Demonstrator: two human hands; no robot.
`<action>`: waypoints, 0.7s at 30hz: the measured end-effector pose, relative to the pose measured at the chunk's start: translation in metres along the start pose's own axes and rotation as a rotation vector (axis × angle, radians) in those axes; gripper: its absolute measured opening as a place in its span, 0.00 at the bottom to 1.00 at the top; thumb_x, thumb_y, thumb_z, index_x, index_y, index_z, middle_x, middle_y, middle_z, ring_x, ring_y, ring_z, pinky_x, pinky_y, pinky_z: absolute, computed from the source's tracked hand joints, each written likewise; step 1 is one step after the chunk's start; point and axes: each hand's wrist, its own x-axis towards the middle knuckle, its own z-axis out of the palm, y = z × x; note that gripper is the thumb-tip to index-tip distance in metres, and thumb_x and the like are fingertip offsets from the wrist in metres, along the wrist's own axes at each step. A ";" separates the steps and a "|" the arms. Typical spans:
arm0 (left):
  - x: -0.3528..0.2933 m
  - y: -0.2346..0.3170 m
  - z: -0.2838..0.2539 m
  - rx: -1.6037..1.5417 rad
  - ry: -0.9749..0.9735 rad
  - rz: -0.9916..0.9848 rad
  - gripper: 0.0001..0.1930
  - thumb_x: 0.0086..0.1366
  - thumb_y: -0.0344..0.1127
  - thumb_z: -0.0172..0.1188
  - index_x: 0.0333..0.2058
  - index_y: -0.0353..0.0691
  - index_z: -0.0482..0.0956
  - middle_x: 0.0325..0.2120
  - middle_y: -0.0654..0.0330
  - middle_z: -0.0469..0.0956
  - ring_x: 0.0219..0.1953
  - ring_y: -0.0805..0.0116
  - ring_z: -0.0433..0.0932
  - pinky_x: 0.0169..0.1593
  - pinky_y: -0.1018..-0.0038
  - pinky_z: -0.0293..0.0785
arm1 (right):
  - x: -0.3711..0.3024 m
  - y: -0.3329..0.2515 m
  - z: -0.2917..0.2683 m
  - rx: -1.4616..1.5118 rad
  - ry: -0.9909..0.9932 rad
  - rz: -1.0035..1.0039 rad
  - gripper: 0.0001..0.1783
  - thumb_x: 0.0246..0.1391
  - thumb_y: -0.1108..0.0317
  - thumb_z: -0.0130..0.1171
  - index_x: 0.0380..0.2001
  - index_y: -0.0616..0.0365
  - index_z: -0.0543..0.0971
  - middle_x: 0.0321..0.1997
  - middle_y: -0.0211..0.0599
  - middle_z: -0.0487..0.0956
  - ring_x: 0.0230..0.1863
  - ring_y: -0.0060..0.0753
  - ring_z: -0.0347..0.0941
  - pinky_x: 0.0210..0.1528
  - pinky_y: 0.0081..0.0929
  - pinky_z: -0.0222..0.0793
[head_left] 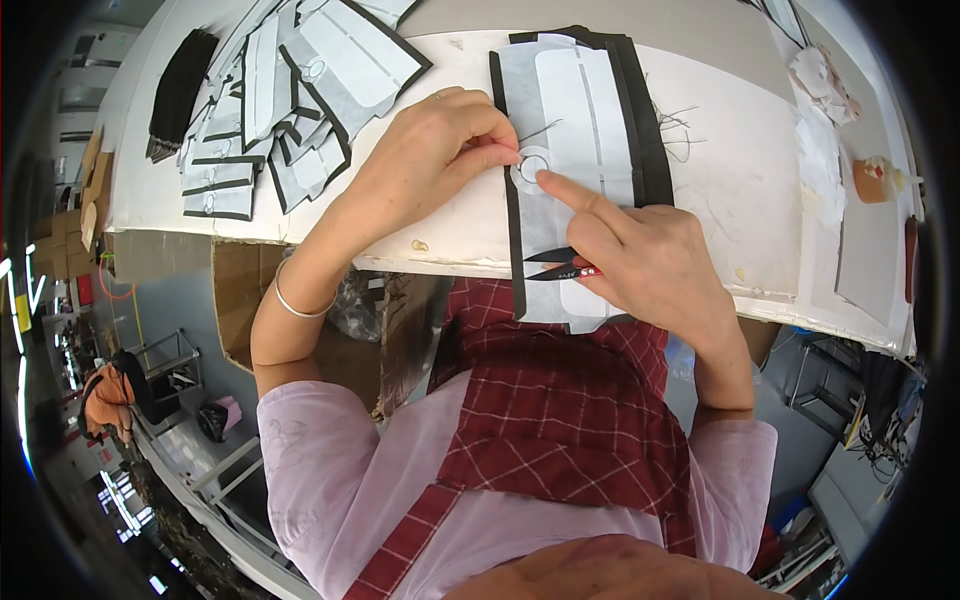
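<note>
"Okay — head view. Fingers?"

"Left hand: thumb and index pinched together at the left edge of the white panel, beside the ring mark. Right hand: index stretched out to the ring, others curled round the snips, blades apart."

"Panel's where?"

"Flat on the table, near end hanging over the edge toward the checked apron."

"Risks?"

"Blades sit right over the panel, so a careless twist of that hand could nick the black edging. Something catching the overhang might drag it askew. Thin dark thread by the pinch could slip, being so fine."

"Hard to make out?"

"What's between the left fingers — thread, cloth or nothing, can't tell. Snips' handles mostly hidden by the hand. Panel pile at upper left gets cut off by the frame."
</note>
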 end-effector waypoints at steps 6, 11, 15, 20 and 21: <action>-0.003 0.005 0.006 0.002 0.087 0.161 0.04 0.64 0.28 0.64 0.36 0.35 0.80 0.30 0.60 0.77 0.29 0.66 0.72 0.33 0.73 0.69 | 0.001 -0.002 -0.002 -0.052 -0.045 0.014 0.19 0.39 0.63 0.73 0.29 0.52 0.71 0.62 0.33 0.79 0.18 0.23 0.73 0.23 0.23 0.72; -0.015 0.001 0.004 -0.056 0.125 -0.004 0.04 0.64 0.26 0.64 0.37 0.35 0.80 0.31 0.60 0.77 0.33 0.64 0.75 0.35 0.71 0.70 | -0.001 -0.001 0.002 -0.034 -0.024 0.027 0.18 0.38 0.65 0.73 0.28 0.51 0.72 0.63 0.31 0.79 0.18 0.23 0.73 0.22 0.23 0.72; -0.012 0.018 0.003 0.034 0.239 -0.018 0.04 0.63 0.25 0.64 0.36 0.37 0.80 0.32 0.60 0.78 0.35 0.64 0.77 0.36 0.70 0.72 | -0.002 -0.001 0.006 0.014 0.008 0.063 0.17 0.39 0.68 0.68 0.22 0.54 0.67 0.63 0.27 0.79 0.16 0.27 0.69 0.19 0.25 0.66; -0.005 0.022 0.013 0.134 0.208 0.118 0.03 0.62 0.25 0.64 0.34 0.37 0.80 0.31 0.58 0.78 0.33 0.60 0.76 0.36 0.67 0.73 | -0.001 0.000 0.005 0.013 0.021 0.047 0.17 0.39 0.67 0.68 0.21 0.54 0.66 0.62 0.28 0.79 0.16 0.28 0.68 0.19 0.25 0.65; -0.003 0.022 0.013 0.155 0.196 0.108 0.03 0.62 0.26 0.65 0.34 0.37 0.80 0.30 0.58 0.78 0.33 0.59 0.76 0.36 0.66 0.73 | -0.002 0.000 0.005 0.016 0.021 0.048 0.17 0.40 0.67 0.68 0.21 0.54 0.66 0.62 0.28 0.79 0.15 0.28 0.68 0.19 0.25 0.65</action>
